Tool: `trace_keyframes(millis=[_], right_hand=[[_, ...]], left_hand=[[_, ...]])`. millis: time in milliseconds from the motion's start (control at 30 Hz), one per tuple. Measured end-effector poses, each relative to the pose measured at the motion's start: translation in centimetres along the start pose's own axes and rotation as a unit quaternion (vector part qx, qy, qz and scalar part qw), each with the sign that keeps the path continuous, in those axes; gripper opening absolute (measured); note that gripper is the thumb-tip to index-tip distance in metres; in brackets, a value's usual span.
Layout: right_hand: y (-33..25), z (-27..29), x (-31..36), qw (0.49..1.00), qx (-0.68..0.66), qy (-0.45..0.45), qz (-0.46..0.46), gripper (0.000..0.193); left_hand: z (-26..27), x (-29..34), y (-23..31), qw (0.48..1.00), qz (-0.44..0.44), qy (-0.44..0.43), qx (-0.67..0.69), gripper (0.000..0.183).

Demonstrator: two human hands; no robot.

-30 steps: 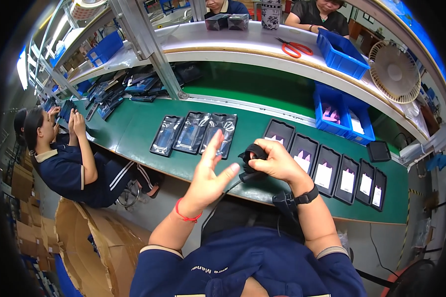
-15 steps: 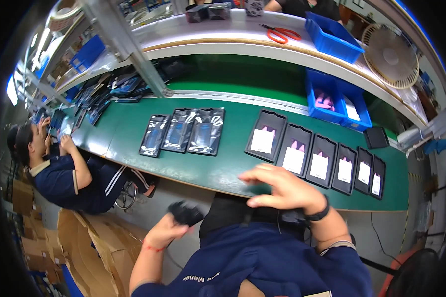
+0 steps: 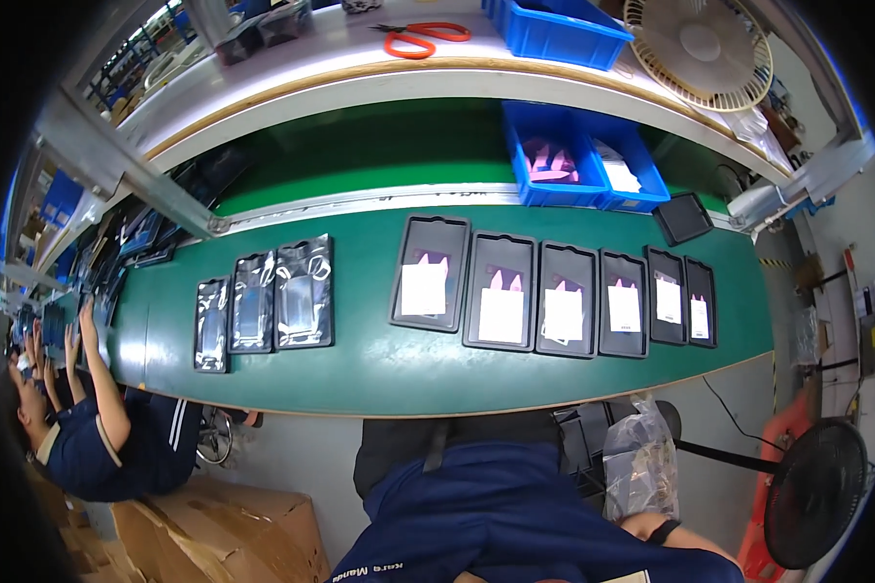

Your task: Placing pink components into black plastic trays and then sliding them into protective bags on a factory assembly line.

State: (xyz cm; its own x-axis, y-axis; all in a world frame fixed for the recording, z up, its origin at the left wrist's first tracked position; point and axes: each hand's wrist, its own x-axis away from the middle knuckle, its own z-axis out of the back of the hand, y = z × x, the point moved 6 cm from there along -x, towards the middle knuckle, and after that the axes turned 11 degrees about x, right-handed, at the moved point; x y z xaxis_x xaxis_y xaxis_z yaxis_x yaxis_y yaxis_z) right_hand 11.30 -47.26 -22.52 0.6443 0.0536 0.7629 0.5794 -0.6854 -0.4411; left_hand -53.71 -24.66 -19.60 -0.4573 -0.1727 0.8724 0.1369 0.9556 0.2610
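Note:
At the lower right, my right hand is down beside my body, by a clear plastic bag. Only its wrist side shows, with a black wristband; its fingers are hidden. My left hand is outside the picture. On the green table before me, several open black trays form a row, each with a white card and pink pointed pieces in it. To their left lie three black trays sealed in clear film. Dark flat pieces sit beside the bag.
Two blue bins stand at the table's back, one with pink pieces, near a small black tray. The shelf above carries red-handled cutters, a blue bin and a fan. A co-worker works at left, near a cardboard box.
The view has swung right. My left hand, earlier with a black object in it, has left the picture. My right hand has moved from above the table edge down to the lower right.

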Motion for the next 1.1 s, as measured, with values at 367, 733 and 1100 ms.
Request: trace_keyframes(millis=[367,733,1100], right_hand=[[-2.4,-9.1,-3.7,0.985,-0.152,0.034,0.071,0.043],[-10.8,-5.9,3.8,0.983,-0.169,0.066,0.028,0.050],[-16.7,2.7,12.9,0.975,-0.168,0.121,0.077,0.059]], left_hand=[[0.5,-5.3,6.9,0.982,0.020,-0.103,-0.156,0.051],[-1.6,-8.8,9.8,0.946,0.003,-0.196,-0.257,0.047],[-6.9,-7.8,15.8,0.885,-0.026,-0.241,-0.397,0.044]])
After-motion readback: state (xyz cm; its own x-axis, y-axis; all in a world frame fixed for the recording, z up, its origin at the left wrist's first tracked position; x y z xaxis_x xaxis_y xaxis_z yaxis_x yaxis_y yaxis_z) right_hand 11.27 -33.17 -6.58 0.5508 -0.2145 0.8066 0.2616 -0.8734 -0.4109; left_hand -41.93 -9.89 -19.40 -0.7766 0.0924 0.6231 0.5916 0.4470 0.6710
